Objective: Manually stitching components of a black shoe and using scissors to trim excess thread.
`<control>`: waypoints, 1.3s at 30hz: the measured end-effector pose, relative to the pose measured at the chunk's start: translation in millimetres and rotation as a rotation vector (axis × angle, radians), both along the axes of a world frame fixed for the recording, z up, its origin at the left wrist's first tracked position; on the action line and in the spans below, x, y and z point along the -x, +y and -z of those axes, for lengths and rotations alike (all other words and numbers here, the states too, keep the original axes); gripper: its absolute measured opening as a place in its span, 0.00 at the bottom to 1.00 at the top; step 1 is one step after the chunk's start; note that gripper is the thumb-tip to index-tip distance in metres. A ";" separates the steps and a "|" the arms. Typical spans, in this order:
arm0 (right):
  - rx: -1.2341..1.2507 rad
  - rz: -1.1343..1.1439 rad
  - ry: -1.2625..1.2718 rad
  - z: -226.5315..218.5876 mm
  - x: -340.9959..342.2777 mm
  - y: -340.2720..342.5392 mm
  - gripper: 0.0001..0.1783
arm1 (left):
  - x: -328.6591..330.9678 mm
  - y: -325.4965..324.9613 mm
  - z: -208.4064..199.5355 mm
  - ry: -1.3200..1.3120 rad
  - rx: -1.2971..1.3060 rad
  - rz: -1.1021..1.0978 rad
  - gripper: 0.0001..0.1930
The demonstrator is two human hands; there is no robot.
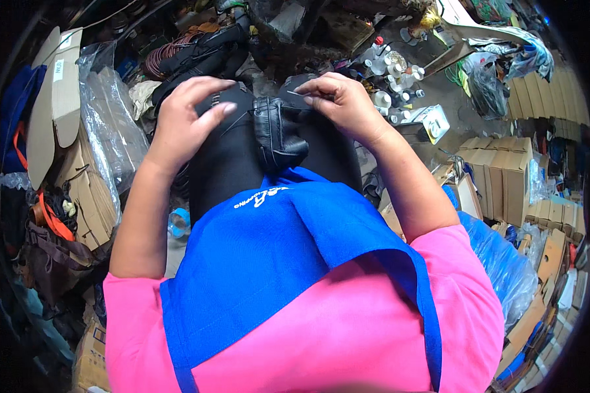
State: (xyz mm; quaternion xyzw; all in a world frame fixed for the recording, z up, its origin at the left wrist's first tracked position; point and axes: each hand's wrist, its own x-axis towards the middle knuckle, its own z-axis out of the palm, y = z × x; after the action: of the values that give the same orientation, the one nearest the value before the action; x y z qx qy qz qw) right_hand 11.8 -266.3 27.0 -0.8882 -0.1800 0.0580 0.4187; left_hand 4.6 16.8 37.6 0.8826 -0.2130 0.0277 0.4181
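A black leather pouch-like piece [280, 134] with stitched seams rests on my lap between my thighs, above the blue apron [255, 255]. My left hand [193, 118] hovers over my left knee, thumb and fingers apart, with nothing visible in its grasp. Over the right knee, my right hand [344, 105] pinches a thin pale sliver [295, 92] between thumb and fingertips; what it is made of cannot be told. Both hands are apart from each other, on either side of the leather piece. Dark trousers [226, 167] cover my legs.
White plastic bottles [396, 69] stand and lie beyond my right hand. Stacked cardboard boxes [498, 173] are at the right, near a blue plastic-wrapped bundle [491, 255]. Flattened cardboard [65, 98] and clear plastic sheeting [111, 118] stand at the left. A dark bag [59, 252] lies below them.
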 end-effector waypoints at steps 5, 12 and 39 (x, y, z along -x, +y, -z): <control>0.138 -0.075 -0.137 3.6 -5.5 1.8 0.11 | -33.3 -29.5 6.3 0.304 -0.013 0.243 0.13; 0.209 -0.101 -0.116 7.1 -9.5 3.8 0.11 | -54.3 -40.8 21.7 0.526 0.005 0.388 0.11; -0.033 -0.222 0.192 11.4 -24.9 2.6 0.06 | -56.7 -37.6 23.8 0.627 -0.012 0.455 0.13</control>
State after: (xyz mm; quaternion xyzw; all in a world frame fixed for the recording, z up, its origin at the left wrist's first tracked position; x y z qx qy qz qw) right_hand 36.8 -263.7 15.6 -0.8462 -0.2372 0.1859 0.4394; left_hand 61.3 -20.8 13.8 0.7808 -0.2654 -0.3384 0.4532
